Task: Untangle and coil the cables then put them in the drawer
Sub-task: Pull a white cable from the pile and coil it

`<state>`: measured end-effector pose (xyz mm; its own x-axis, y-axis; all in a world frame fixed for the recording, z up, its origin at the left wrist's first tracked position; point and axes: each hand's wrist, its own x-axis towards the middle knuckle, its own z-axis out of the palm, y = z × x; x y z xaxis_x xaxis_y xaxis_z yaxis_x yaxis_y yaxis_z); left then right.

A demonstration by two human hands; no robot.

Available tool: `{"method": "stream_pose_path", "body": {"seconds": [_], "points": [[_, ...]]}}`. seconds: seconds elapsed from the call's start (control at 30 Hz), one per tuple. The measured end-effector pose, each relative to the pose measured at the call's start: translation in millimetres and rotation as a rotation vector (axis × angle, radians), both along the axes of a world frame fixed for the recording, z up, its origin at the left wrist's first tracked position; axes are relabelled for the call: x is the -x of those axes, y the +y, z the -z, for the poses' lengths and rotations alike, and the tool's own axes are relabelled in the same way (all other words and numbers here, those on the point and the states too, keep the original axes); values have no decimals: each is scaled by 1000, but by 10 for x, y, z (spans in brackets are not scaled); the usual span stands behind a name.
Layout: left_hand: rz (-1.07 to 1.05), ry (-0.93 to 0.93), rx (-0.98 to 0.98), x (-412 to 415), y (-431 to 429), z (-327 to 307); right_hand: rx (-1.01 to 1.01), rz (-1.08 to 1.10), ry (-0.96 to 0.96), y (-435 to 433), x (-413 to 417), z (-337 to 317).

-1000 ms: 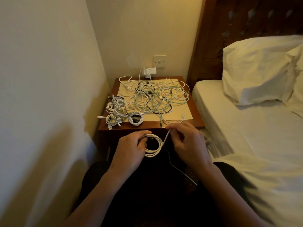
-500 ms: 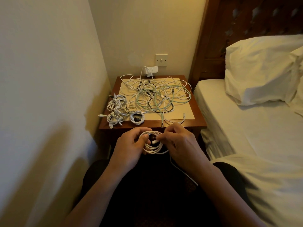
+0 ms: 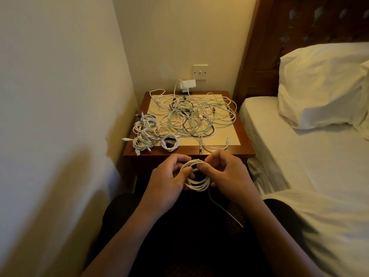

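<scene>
A white cable coil [image 3: 196,183] hangs between both hands, just in front of the wooden bedside table [image 3: 245,142]. My left hand [image 3: 169,180] grips the coil's left side. My right hand [image 3: 227,176] pinches its top right, and a loose tail [image 3: 225,211] trails down toward my lap. On the table lies a tangle of white, pale green and black cables [image 3: 197,118]. Several finished white coils [image 3: 147,134] sit at the table's front left corner. The drawer is hidden behind my hands.
A cream wall closes in on the left. A bed [image 3: 309,166] with a white pillow [image 3: 323,84] stands to the right. A charger [image 3: 186,84] is plugged in below a wall switch [image 3: 200,71] behind the table.
My right hand has moved in from holding the cable out to the right and now meets the coil. The loose cable has been wound on, so the coil is thicker.
</scene>
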<state>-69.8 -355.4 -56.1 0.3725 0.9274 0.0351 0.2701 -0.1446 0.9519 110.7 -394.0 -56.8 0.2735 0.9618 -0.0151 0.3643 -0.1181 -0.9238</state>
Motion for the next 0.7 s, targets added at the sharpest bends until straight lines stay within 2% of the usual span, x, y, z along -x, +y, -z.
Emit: {"method": "stream_pose_path", "body": {"seconds": [0.2, 0.27, 0.43, 0.53, 0.7], "points": [[3, 27, -19, 11, 16, 75, 92, -120, 342, -73, -71, -16], [-23, 42, -18, 7, 26, 94, 104, -103, 379, -93, -81, -3], [-29, 80, 45, -2, 50, 141, 27, -28, 94, -91, -81, 81], [1, 164, 83, 4, 102, 146, 5, -80, 67, -91, -79, 75], [70, 187, 60, 32, 192, 166, -17, -143, 58, -66, -85, 84]]}}
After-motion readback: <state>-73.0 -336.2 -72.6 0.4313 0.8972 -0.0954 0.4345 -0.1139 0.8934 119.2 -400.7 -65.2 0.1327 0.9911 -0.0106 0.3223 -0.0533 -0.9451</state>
